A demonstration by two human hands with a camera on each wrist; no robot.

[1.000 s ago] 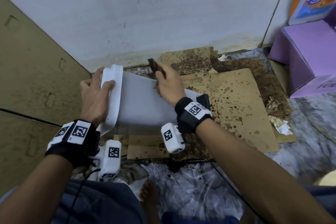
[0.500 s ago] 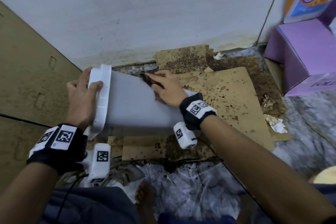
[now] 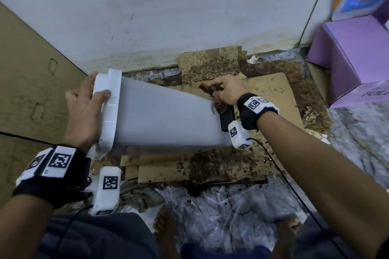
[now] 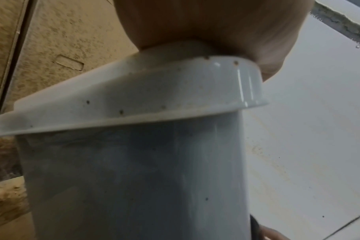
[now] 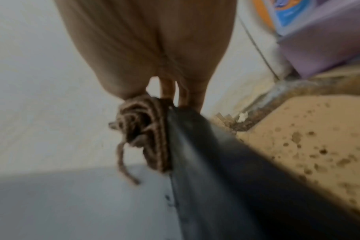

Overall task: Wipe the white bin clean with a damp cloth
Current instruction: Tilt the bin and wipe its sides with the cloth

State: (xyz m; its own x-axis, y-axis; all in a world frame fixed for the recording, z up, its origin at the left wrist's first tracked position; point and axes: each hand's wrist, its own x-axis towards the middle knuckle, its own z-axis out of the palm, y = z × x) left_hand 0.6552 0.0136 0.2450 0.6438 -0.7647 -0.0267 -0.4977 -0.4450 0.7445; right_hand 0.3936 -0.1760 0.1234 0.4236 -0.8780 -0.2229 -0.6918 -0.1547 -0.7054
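Note:
The white bin [image 3: 164, 115] lies on its side over stained cardboard, its lidded rim [image 3: 108, 109] to the left and its black base [image 3: 227, 118] to the right. My left hand [image 3: 84, 109] grips the rim, thumb on top. My right hand [image 3: 228, 90] holds a bunched brown stringy cloth [image 3: 216, 99] against the bin's wall at the base end. In the right wrist view the cloth [image 5: 142, 129] sits beside the black base [image 5: 226, 170]. The left wrist view shows the speckled rim [image 4: 134, 99] under my palm.
A white wall [image 3: 168, 10] runs behind the bin. A brown cardboard panel [image 3: 27, 82] stands at the left. Purple boxes [image 3: 353, 57] sit at the right. Spotted cardboard sheets [image 3: 271, 99] cover the floor, and my bare feet [image 3: 166, 223] are near the bottom.
My right hand has slid the cloth along the bin's wall from the middle towards the base end. The left hand keeps its hold on the rim.

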